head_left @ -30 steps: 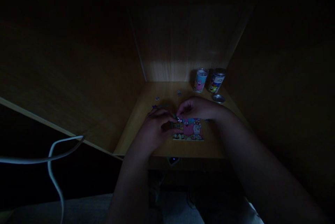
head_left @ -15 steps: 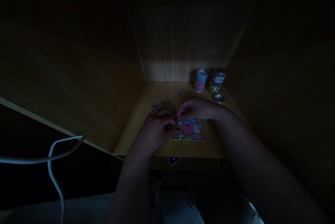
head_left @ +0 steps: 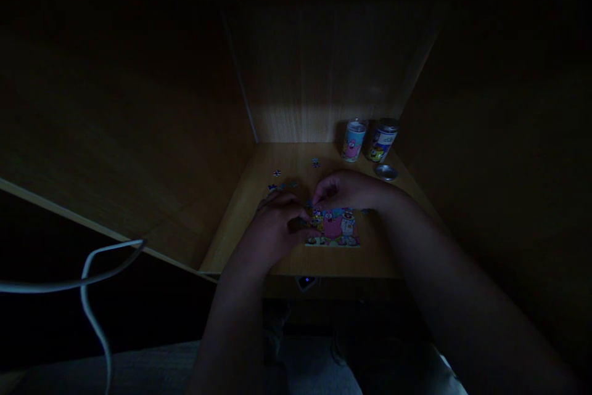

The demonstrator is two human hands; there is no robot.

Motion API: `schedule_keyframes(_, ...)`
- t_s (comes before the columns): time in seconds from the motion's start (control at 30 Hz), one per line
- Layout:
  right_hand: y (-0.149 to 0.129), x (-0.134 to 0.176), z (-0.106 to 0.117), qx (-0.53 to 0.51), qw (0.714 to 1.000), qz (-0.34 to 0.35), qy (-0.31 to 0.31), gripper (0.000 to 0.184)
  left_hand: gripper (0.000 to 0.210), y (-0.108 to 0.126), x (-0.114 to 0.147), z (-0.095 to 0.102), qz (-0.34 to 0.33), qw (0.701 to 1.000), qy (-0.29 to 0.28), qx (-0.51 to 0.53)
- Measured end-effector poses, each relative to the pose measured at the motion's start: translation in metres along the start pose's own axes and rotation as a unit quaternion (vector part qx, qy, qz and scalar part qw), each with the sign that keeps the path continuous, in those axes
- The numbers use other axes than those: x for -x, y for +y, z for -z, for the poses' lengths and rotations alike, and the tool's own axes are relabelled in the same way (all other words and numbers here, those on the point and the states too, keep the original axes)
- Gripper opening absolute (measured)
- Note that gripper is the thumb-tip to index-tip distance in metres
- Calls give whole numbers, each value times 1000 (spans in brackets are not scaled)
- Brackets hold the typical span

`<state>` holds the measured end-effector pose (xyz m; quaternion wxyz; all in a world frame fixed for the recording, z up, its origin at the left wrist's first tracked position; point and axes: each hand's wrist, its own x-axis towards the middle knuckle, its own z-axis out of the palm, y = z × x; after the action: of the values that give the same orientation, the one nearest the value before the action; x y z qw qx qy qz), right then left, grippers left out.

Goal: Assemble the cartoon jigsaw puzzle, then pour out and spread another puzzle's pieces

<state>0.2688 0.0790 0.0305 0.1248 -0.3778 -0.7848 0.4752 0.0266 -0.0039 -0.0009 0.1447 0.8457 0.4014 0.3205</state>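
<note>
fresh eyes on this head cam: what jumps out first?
Probably the jigsaw puzzle with its pink cartoon figure, near the middle of the dim view, with the left hand at its left side and the right hand at its far edge. Next, two cartoon-printed cans standing at the wooden surface's back right. Then the pale cable, lower left.

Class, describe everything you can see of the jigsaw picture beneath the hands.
The jigsaw picture lies flat on the wooden surface, its near edge straight. It looks like printed card. A pink cartoon figure fills the middle, a pale-clothed figure is at right, and yellow shows at left. The left hand hides some of its left side; the right hand is at its far edge. Dimness obscures exact contact.
</note>
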Motion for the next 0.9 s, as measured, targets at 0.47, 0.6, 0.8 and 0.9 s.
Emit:
schedule_keyframes(0.47,-1,-2,-2,8,1000,-1,-2,15,22,-1,0,0,3,1000,-4,6)
schedule_keyframes(0.6,-1,-2,-3,12,1000,-6,-2,13,21,-2,0,-1,1,1000,-5,7)
schedule_keyframes(0.8,2,-4,-3,16,1000,-5,5,15,22,-1,0,0,3,1000,-3,5)
schedule_keyframes(0.9,4,-5,-4,19,1000,-5,2,13,23,0,0,0,2,1000,-1,4)
